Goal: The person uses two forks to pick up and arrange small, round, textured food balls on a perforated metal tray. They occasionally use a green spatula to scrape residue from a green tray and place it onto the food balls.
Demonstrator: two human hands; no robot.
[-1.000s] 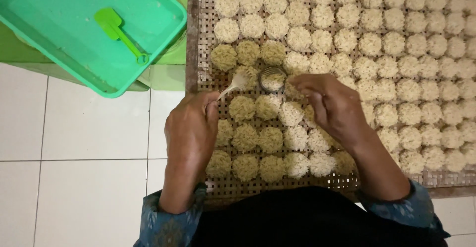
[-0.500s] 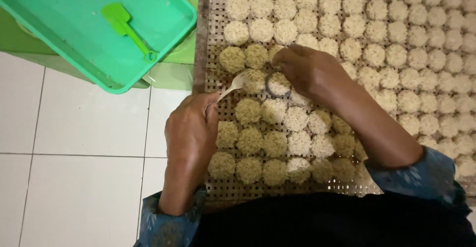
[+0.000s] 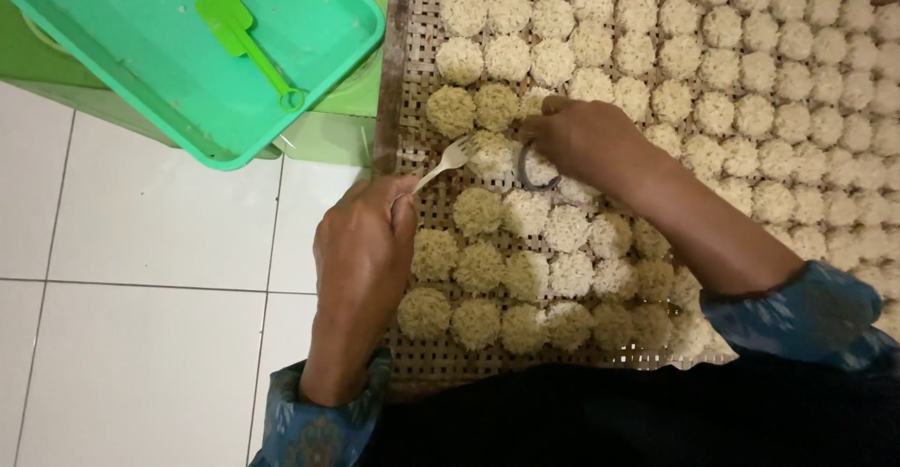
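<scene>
Left hand (image 3: pixel 364 247) is closing round a fork (image 3: pixel 441 165), tines resting against a noodle round (image 3: pixel 490 151) near the left edge of the woven tray (image 3: pixel 405 129). Right hand (image 3: pixel 577 139) is pinching a metal ring (image 3: pixel 537 169) set just beside that round. Rounds are looking light, loose & crumbly, prob. soft, so they're best nudged from the sides w/ fork and ring, not squeezed. Ring is looking stiff, thin, held by its rim. Green tub (image 3: pixel 141 64) w/ spatula (image 3: pixel 248 45) is sitting apart at left
</scene>
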